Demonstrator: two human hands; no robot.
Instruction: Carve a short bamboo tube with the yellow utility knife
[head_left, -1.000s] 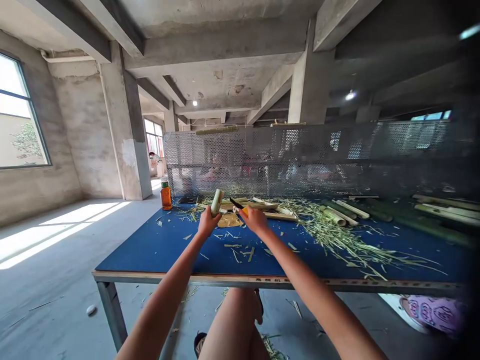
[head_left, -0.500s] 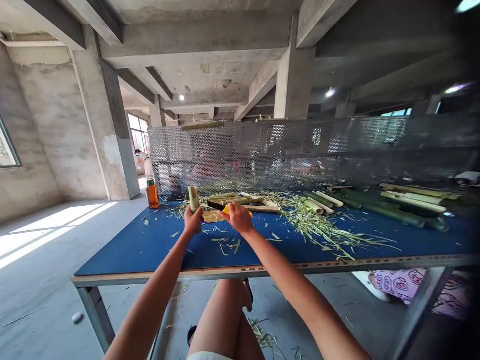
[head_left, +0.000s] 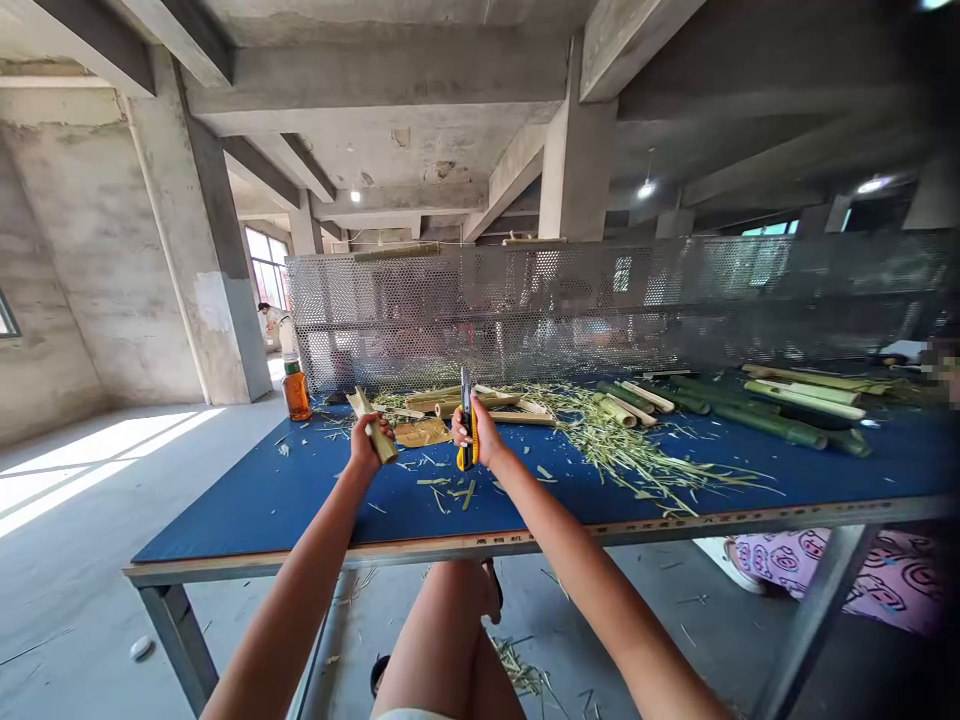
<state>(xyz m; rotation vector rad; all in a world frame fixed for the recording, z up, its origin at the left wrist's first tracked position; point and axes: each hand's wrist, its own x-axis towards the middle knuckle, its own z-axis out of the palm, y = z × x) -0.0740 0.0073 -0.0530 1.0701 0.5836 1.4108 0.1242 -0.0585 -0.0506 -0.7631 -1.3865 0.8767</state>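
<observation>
A split length of pale bamboo (head_left: 381, 444) sits tilted in the narrow, closed grip of the left hand (head_left: 365, 446), above the blue worktop (head_left: 225, 525). Just beside it, the right hand (head_left: 475, 436) closes around a yellow utility knife (head_left: 468, 440), held upright with the blade up. Beyond them lie a tan flat scrap (head_left: 421, 432), bamboo shavings (head_left: 622, 452) and green bamboo lengths (head_left: 772, 426). An orange bottle (head_left: 297, 396) stands at the far left, before a perforated metal screen (head_left: 480, 305).

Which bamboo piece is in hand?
The short pale-green bamboo piece in the left hand; the others lie loose on the blue work table and floor.
</observation>
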